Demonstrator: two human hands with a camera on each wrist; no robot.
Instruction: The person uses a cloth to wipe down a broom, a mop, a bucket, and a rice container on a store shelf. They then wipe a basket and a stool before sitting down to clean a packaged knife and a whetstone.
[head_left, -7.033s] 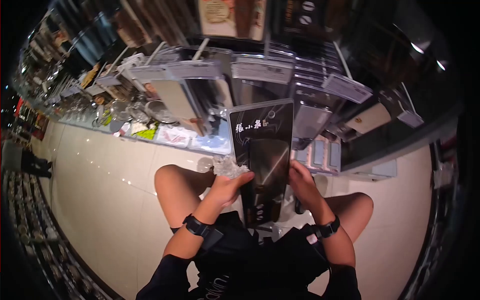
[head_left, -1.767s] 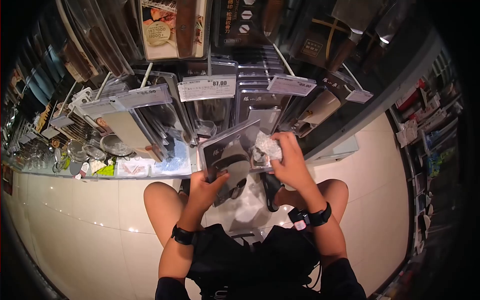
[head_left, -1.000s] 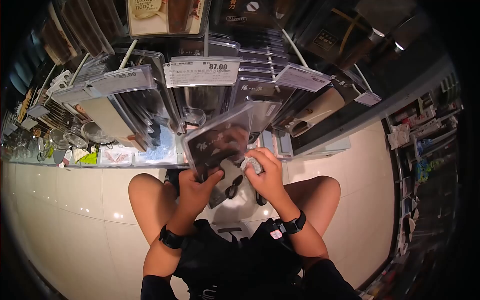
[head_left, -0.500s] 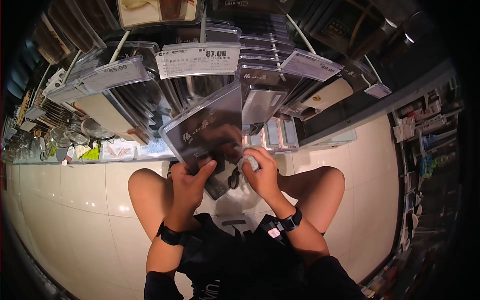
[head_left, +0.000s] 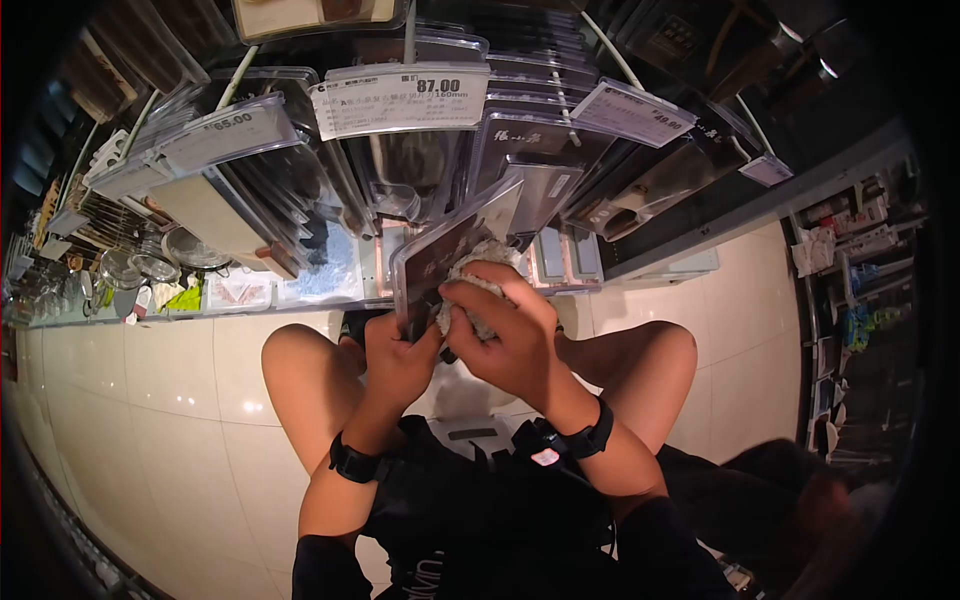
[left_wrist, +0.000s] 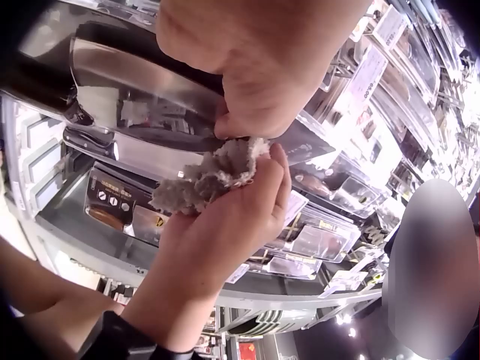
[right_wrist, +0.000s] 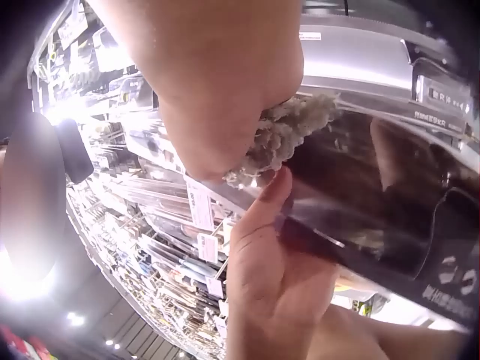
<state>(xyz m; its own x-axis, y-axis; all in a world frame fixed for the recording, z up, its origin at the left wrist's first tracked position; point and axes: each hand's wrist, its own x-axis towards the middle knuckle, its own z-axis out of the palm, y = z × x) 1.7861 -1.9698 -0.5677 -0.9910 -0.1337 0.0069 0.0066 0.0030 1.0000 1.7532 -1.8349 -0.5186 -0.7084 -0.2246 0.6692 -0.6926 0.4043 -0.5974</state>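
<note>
My left hand (head_left: pixel 398 360) grips the lower left edge of a packaged kitchen knife (head_left: pixel 428 262), thumb on its front. The pack is a clear plastic blister over a dark card with white characters; in the left wrist view its broad blade cover (left_wrist: pixel 142 94) shows. My right hand (head_left: pixel 515 335) holds a crumpled, fluffy grey-white cloth (head_left: pixel 487 256) with curled fingers against the pack's front. Close by, the left thumb (right_wrist: pixel 276 191) lies just below the cloth (right_wrist: pixel 289 136) in the right wrist view. Hand and cloth hide the pack's lower right part.
Ahead, packaged knives (head_left: pixel 545 150) hang in rows on hooks behind price tags (head_left: pixel 400 103). Strainers (head_left: pixel 185 250) hang at left above a low shelf ledge. Bent knees flank the hands over a tiled floor (head_left: pixel 160 400). Another rack (head_left: pixel 850 260) stands right; a dark figure (head_left: pixel 780 490) appears lower right.
The right hand has brought the cloth from the pack's right edge up and left across its front. The pack now stands more edge-on, turned to the right. A dark figure has appeared lower right.
</note>
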